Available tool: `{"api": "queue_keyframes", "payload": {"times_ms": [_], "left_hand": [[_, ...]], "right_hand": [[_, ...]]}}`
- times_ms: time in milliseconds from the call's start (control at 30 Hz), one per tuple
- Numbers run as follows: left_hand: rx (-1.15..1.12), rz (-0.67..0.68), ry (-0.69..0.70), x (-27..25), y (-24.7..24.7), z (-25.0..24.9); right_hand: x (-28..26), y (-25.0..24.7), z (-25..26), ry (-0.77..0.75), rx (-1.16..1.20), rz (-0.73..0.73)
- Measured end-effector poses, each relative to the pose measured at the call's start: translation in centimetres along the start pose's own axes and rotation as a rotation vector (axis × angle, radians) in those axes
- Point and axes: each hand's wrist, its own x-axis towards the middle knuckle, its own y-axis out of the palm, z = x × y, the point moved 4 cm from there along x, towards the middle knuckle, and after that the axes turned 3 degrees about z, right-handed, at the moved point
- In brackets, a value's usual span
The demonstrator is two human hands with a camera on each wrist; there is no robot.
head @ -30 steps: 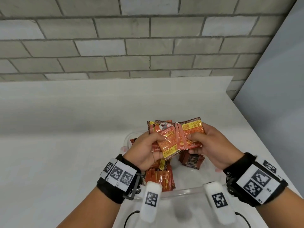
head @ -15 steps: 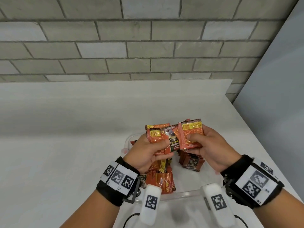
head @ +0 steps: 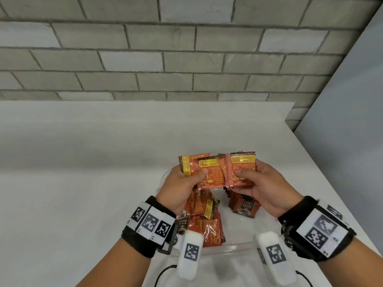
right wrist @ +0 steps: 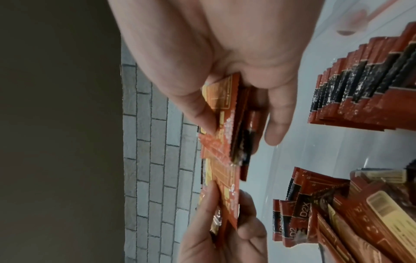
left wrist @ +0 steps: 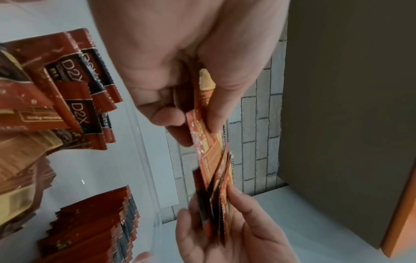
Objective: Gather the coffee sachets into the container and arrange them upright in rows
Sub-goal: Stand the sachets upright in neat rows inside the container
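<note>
Container, clear-walled, anchors everything: inside it lie a loose heap and a leaning stack. Above it, left hand and right hand each pinch held sachets, thumbs in front. Since a moment ago the left's sachet has turned upright, squaring the bundle for standing in a row.

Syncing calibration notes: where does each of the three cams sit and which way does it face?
Head: on the head, looking forward and down; shows both forearms, left hand and right hand gripping sachets over the container.
Left wrist: along the left hand; the right hand is opposite.
Right wrist: along the right hand; the left hand is opposite.
Shared: the held sachets and a leaning row in the container.
</note>
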Motion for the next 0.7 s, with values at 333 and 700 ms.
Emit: {"api": "queue_keyframes", "payload": {"times_ms": [333, 700], "left_hand": [[-0.031, -0.004, 0.0, 0.4, -0.5, 0.2], [-0.254, 0.013, -0.064, 1.8, -0.6, -0.1]], "right_hand": [[0.1, 1.4, 0.6, -0.064, -0.034, -0.053], [0.5, 0.8, 1.0, -0.069, 0.08, -0.105]]}}
